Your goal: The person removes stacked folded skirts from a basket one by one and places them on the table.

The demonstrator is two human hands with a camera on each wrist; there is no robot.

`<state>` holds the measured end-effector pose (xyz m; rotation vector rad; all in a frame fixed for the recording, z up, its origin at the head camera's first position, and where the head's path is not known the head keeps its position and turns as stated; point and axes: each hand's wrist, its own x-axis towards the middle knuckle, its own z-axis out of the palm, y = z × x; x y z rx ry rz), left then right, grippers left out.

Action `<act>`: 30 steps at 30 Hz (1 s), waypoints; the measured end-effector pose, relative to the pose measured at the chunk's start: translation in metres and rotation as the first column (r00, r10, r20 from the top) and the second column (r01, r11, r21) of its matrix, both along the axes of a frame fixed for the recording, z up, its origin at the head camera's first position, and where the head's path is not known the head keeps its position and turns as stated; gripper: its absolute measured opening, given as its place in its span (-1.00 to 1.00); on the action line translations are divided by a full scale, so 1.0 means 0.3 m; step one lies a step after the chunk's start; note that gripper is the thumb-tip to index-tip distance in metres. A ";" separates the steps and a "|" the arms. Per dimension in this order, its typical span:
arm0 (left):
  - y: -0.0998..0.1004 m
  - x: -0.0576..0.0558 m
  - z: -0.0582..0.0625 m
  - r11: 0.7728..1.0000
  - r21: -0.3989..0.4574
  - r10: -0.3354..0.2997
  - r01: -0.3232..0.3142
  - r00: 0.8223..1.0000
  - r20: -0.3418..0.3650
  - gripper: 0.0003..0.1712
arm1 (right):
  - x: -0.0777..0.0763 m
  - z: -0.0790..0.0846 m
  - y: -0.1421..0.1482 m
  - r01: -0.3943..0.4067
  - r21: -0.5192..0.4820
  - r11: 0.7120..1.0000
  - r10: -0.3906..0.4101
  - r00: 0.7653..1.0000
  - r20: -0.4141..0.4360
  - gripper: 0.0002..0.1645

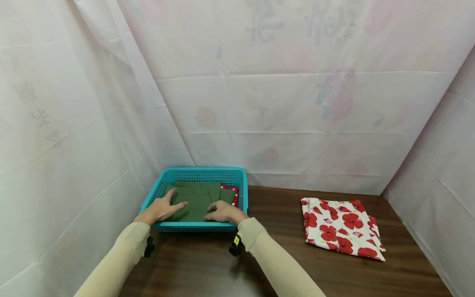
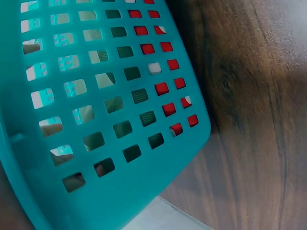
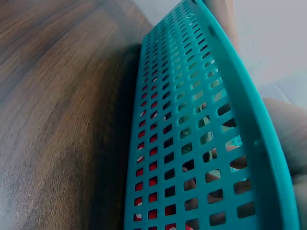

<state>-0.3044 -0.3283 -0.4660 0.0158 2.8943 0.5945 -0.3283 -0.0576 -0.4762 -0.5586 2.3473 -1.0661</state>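
A turquoise perforated plastic basket point(image 1: 241, 177) stands at the left of the table. Inside it lies a folded dark green cloth point(image 1: 198, 200), over a red cloth with white dots point(image 1: 235, 199) that shows at the right. My left hand point(image 1: 162, 207) reaches in over the basket's left side, thumb and fingers spread on the green cloth. Over the front right rim, my right hand point(image 1: 224, 211) touches the same cloth with loosely bent fingers. Both wrist views mostly show the basket's wall point(image 2: 158, 187), with green and red cloth behind its holes; part of the right hand point(image 3: 288, 129) appears beyond the rim.
On the right of the dark wooden table point(image 1: 276, 214) lies a folded white cloth with red flowers point(image 1: 339, 227). White sheeting point(image 1: 297, 103) hangs behind the table and along both sides, close to the basket's left and back.
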 end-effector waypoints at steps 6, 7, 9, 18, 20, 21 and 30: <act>0.000 0.001 -0.005 0.999 0.037 -0.015 0.015 1.000 -0.020 0.15 | 0.005 0.007 0.012 -0.049 0.023 0.999 0.050 0.996 -0.072 -0.43; 0.000 0.001 -0.004 0.999 0.040 -0.019 0.020 1.000 -0.021 0.15 | 0.007 0.013 0.014 -0.053 0.031 0.998 0.056 0.994 -0.095 -0.44; -0.001 0.003 -0.003 0.998 0.050 -0.025 0.026 0.999 -0.024 0.14 | 0.011 0.029 0.020 -0.058 0.053 0.997 0.065 0.988 -0.143 -0.47; -0.006 0.004 -0.006 0.988 0.086 -0.125 0.127 0.992 -0.030 0.19 | 0.045 0.118 0.039 -0.004 0.111 0.994 0.016 0.994 -0.108 -0.47; -0.004 0.003 -0.006 0.987 0.095 -0.128 0.130 0.991 -0.025 0.19 | 0.052 0.119 0.039 0.034 0.155 0.987 -0.017 0.994 -0.110 -0.41; -0.002 0.002 -0.006 0.987 0.094 -0.128 0.129 0.992 -0.018 0.20 | 0.055 0.117 0.039 0.057 0.183 0.981 -0.038 0.993 -0.110 -0.43; 0.003 -0.015 -0.013 0.994 0.102 -0.032 0.026 0.998 0.057 0.23 | 0.076 0.094 0.002 0.216 0.340 0.915 -0.193 0.976 -0.100 0.11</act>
